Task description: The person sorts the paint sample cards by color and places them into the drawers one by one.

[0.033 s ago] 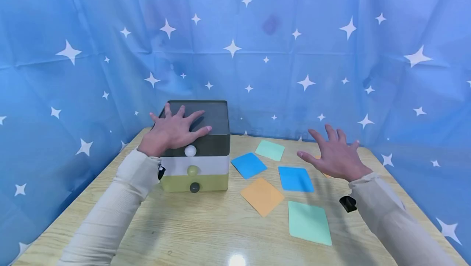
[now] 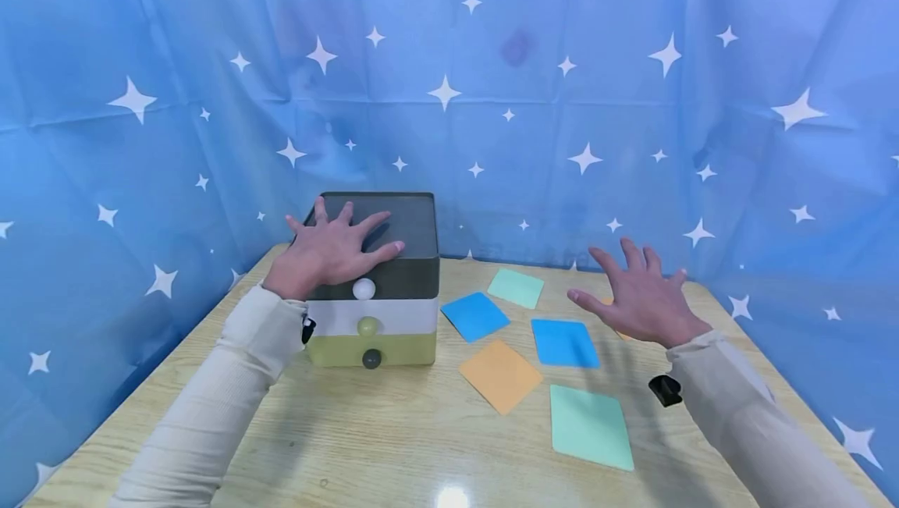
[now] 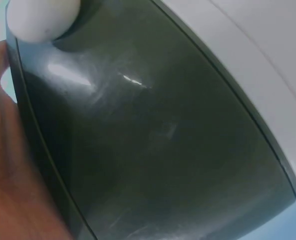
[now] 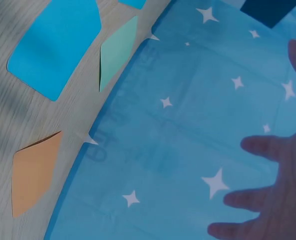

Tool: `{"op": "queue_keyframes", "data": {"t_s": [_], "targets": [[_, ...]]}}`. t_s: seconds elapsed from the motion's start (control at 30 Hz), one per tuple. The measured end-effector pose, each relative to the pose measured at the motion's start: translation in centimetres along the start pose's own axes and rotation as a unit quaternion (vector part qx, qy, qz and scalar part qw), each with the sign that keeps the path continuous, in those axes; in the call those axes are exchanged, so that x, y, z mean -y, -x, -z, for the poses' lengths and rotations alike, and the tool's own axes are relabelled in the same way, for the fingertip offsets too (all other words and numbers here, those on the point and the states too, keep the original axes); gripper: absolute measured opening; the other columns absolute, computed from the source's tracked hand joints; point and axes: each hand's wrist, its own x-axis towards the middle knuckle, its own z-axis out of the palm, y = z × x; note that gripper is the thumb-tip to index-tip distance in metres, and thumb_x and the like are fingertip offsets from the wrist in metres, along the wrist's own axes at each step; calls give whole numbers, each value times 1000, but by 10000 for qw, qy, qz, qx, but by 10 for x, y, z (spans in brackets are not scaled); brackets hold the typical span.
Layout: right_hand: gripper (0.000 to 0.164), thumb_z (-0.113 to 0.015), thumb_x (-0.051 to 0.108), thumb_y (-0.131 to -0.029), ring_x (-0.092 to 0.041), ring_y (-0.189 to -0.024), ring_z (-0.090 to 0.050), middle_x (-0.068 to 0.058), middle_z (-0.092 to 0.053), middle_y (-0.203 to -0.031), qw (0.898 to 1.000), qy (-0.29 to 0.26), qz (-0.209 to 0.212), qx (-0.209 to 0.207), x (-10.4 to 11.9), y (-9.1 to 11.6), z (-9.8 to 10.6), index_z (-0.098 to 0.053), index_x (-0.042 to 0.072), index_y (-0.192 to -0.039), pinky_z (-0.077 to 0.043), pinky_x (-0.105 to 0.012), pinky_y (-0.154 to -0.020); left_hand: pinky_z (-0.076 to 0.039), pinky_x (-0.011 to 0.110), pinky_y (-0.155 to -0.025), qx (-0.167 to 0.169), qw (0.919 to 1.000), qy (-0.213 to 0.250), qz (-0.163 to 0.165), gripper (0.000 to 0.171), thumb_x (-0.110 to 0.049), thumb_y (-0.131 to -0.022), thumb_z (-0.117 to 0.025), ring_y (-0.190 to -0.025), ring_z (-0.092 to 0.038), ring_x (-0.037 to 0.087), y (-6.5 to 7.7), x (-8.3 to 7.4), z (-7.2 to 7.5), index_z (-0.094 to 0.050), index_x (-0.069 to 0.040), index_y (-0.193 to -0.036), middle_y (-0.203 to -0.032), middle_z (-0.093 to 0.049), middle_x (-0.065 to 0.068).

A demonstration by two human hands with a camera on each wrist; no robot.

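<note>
My left hand point(image 2: 326, 254) is spread over the dark grey top of a small three-drawer box point(image 2: 414, 278), fingers straight and apart. The box has a dark top drawer with a white knob point(image 2: 364, 289), a white middle drawer with a green knob point(image 2: 367, 326) and a green bottom drawer with a dark knob point(image 2: 371, 358). In the left wrist view, the dark drawer front point(image 3: 157, 130) fills most of the picture beside that hand. Fingers spread and holding nothing, my right hand point(image 2: 642, 297) hovers at the right, partly hiding an orange paper square point(image 4: 35, 175).
Between box and right hand lie two blue paper squares point(image 2: 475, 317), two mint ones point(image 2: 591, 426) and an orange one point(image 2: 502, 376), on a pale wooden table point(image 2: 365, 430). A blue curtain point(image 2: 506, 141) with white stars encloses the back and sides.
</note>
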Motion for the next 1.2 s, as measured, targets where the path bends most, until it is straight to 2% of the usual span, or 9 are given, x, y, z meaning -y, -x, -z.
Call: {"op": "queue_keyframes", "data": {"t_s": [0.27, 0.47, 0.57, 0.73, 0.87, 1.07, 1.2], "targets": [[87, -47, 71, -92, -64, -142, -16, -33, -13, -161, 9997, -144, -6, -212, 6, 2, 4, -28, 16, -158, -13, -92, -90, 1, 90, -98, -225, 9996, 131, -68, 77, -77, -94, -30, -147, 7, 63, 8, 9, 8, -24, -36, -159, -167, -12, 25], [84, -49, 67, -94, -63, -142, -18, -32, -15, -161, 9987, -344, 124, -362, 11, 9, 1, -30, 14, -157, -16, -90, -92, -3, 90, -97, -789, 9960, 414, -110, 73, -73, -97, -31, -148, 1, 63, 19, 29, 11, -27, -34, -159, -166, -16, 24], [83, -50, 65, -95, -63, -141, -19, -33, -16, -161, 9982, -396, 155, -415, 12, 11, 1, -30, 13, -157, -17, -89, -93, -7, 89, -100, -1165, 9915, 506, -275, 67, -66, -100, -35, -150, -3, 60, 22, 36, 6, -32, -32, -157, -166, -20, 21], [82, -50, 61, -96, -64, -140, -23, -34, -20, -160, 9973, -495, 211, -498, 14, 16, 0, -30, 11, -157, -22, -85, -96, -9, 83, -107, -1838, 9755, 987, -696, 56, -55, -103, -40, -153, -10, 52, 24, 42, -8, -43, -27, -152, -167, -21, 16], [79, -52, 59, -97, -63, -140, -24, -34, -23, -159, 9951, -702, 359, -593, 21, 19, -3, -31, 10, -156, -25, -80, -100, -8, 82, -109, -2240, 9600, 1477, -797, 52, -50, -104, -40, -153, -12, 51, 29, 53, -19, -47, -23, -149, -167, -23, 16], [78, -55, 54, -97, -61, -140, -24, -34, -21, -159, 9911, -1025, 466, -712, 33, 27, -7, -31, 10, -156, -35, -78, -95, -7, 79, -113, -2394, 9468, 1957, -898, 48, -43, -106, -41, -155, -11, 47, 31, 67, -35, -51, -18, -146, -165, -28, 17], [77, -58, 52, -96, -57, -140, -27, -32, -25, -158, 9878, -1116, 599, -901, 44, 33, -9, -32, 10, -155, -41, -75, -91, -11, 71, -118, -2389, 9282, 2739, -795, 47, -37, -107, -41, -156, -11, 41, 32, 76, -45, -49, -14, -147, -166, -25, 17]]}}
